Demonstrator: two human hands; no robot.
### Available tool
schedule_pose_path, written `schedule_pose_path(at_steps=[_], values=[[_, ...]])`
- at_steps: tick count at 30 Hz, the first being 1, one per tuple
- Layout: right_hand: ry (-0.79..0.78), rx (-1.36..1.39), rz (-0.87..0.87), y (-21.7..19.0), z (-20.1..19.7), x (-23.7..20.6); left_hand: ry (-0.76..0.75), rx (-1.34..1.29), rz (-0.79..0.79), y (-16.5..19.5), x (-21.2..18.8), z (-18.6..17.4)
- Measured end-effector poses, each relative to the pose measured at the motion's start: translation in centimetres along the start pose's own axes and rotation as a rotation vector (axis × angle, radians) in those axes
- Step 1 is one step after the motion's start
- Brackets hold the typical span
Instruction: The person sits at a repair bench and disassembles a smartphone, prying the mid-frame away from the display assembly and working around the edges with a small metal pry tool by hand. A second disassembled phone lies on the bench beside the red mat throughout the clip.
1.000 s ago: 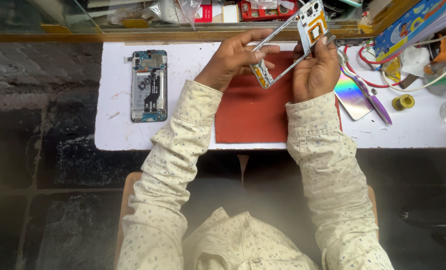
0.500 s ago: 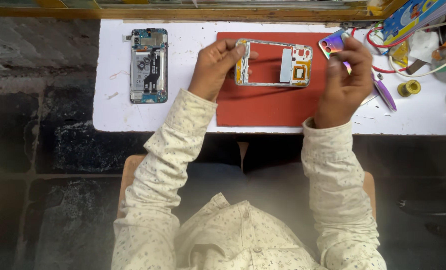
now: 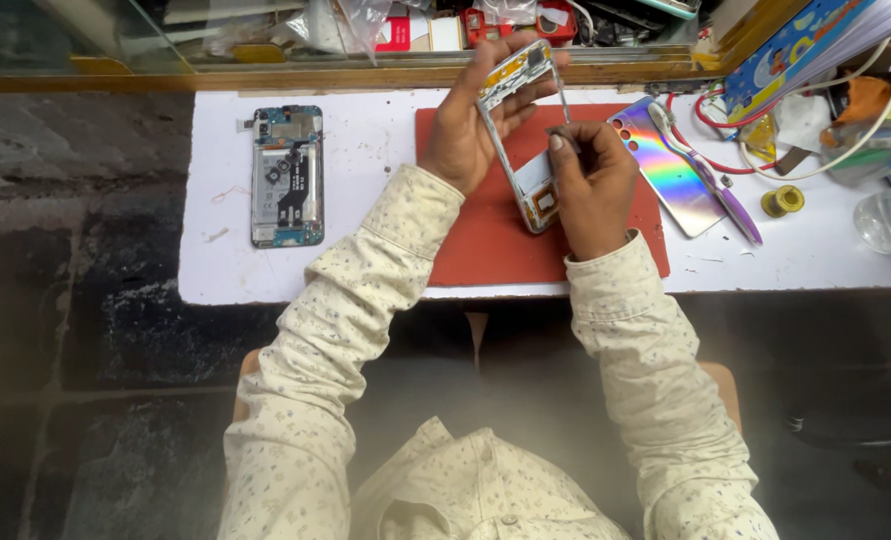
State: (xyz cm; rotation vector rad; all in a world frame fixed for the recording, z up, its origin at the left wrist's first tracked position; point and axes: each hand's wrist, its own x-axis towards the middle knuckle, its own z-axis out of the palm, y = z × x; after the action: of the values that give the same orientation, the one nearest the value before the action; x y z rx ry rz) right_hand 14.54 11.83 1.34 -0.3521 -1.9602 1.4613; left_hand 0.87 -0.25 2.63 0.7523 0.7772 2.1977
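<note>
Phone frame [image 3: 528,140]: a white mid-frame with a yellow-trimmed top end is held above the red mat [image 3: 486,240], clear of the counter [image 3: 366,150], near the middle of the view.
Left hand [image 3: 466,135]: the frame's upper half is gripped along its left edge, the fingers curled round it so that the open inner face is turned up toward the camera, apparently to steady it for work.
Right hand [image 3: 594,185]: the fingers are pinched narrowly on a small dark item against the frame's right rail; whether this is a tool tip or a loose part cannot be told. The lower end of the frame is partly covered by this hand.
Long axis: the frame is tilted, its long axis running from upper middle down toward the lower right; the yellow end points away from the person, the end with the orange-ringed patch toward the person.
Red mat: laid flat under both hands, seemingly as a work pad for catching small parts.
Opened phone [image 3: 287,176]: 1 phone body with exposed circuitry is laid flat on the counter, well apart to the left, long axis pointing away from the person.
Iridescent back cover [image 3: 668,170]: laid flat just beside the mat's right edge, with a purple-handled tool [image 3: 726,195] across it.
Solder spool [image 3: 784,201]: set further right, near tangled cables.
</note>
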Motion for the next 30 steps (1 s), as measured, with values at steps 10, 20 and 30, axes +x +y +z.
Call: schedule_pose_path(at_steps=[10, 20, 30], values=[[0.068, -0.083, -0.252, -3.8, 0.3, -1.3, -0.122, -0.114, 0.108, -1.5, -1.1, 0.3], [0.030, -0.250, -0.481, -6.2, 4.4, -1.2, -0.093, -0.210, 0.072, -1.6, -1.8, 1.6], [0.011, -0.232, -0.482, -6.6, 4.3, -1.8, -0.108, -0.202, 0.130, -2.1, -1.9, 1.7]])
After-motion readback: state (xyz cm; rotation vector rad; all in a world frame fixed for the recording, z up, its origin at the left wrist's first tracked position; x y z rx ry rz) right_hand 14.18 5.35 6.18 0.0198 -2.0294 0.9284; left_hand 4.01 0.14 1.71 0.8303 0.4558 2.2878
